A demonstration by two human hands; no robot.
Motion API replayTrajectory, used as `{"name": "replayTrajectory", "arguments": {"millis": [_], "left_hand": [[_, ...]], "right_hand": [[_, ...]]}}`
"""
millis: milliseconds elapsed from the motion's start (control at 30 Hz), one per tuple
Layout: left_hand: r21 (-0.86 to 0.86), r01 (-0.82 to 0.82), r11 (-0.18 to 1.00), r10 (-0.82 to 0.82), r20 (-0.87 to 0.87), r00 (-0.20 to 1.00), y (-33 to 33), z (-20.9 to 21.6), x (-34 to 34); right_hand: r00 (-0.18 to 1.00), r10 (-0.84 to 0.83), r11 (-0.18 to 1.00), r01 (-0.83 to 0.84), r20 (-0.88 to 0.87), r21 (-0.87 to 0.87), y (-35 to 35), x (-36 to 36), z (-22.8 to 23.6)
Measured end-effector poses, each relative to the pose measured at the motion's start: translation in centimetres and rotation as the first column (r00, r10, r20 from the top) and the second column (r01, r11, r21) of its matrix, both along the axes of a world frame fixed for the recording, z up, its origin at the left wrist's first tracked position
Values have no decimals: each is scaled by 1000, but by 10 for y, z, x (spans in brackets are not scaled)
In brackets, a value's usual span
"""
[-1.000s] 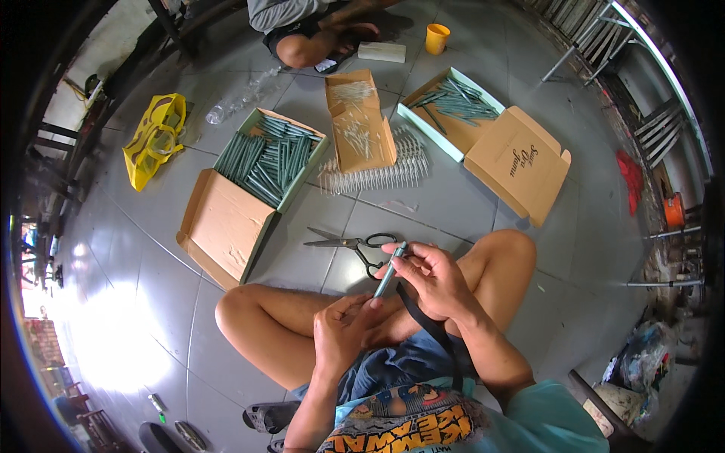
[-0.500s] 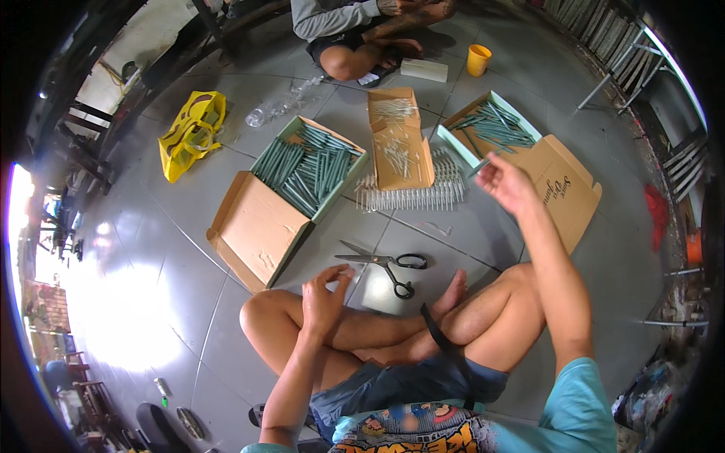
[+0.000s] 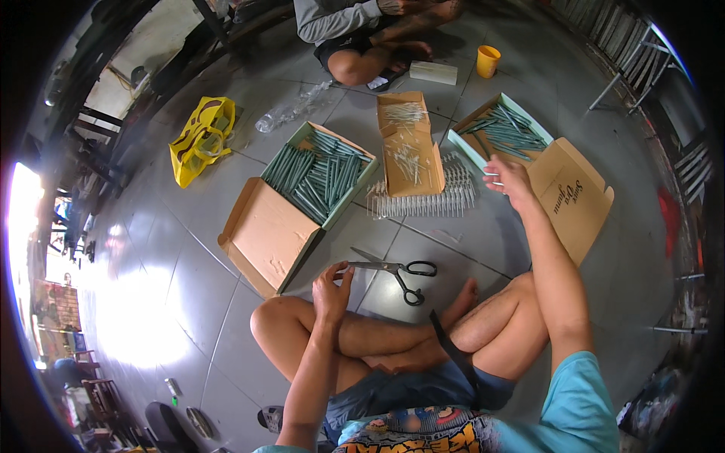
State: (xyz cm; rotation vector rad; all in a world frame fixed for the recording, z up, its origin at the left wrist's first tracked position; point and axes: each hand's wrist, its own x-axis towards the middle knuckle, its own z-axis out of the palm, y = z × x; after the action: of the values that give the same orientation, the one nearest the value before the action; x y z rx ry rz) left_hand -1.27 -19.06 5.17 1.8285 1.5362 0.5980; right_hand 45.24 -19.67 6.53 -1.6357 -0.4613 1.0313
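Note:
My right hand [image 3: 510, 183] is over the near edge of the right-hand pale green box [image 3: 466, 154], its fingers apart with nothing visible in them. Dark green sticks [image 3: 507, 128] lie loosely inside that box. Above my crossed legs, my left hand [image 3: 330, 293] is closed, thumb and fingertips together; whatever they hold, if anything, is too small to make out. Black-handled scissors [image 3: 390, 267] lie open on the floor just beyond it. To the left, another open box [image 3: 266, 235] is filled with green sticks [image 3: 313, 175].
Between the boxes, an open cardboard box [image 3: 396, 183] holds thin white pieces, beside rows of clear spiky plastic pieces [image 3: 427, 205]. Farther off are a yellow bag [image 3: 198, 147], crumpled clear plastic [image 3: 291, 112], a white block [image 3: 433, 72], an orange cup [image 3: 488, 62] and another seated person [image 3: 340, 30].
The green stick in my right hand no longer shows; its fingers have spread beside the right-hand box. My left hand stays near the scissors. The whole view has shifted slightly.

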Motion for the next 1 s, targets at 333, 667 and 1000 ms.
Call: {"name": "replayTrajectory", "arguments": {"millis": [333,667,1000], "left_hand": [[-38,28,999,-27,31,999,0,-2,5],[-76,37,996,-37,-2,999,2,-6,3],[-103,47,994,-43,40,998,4,-6,2]], "right_hand": [[209,523,823,-376,826,-426,5,-93,-33],[391,464,875,-62,795,-480,81,-116,-84],[454,369,868,143,811,-476,99,-120,-110]]}}
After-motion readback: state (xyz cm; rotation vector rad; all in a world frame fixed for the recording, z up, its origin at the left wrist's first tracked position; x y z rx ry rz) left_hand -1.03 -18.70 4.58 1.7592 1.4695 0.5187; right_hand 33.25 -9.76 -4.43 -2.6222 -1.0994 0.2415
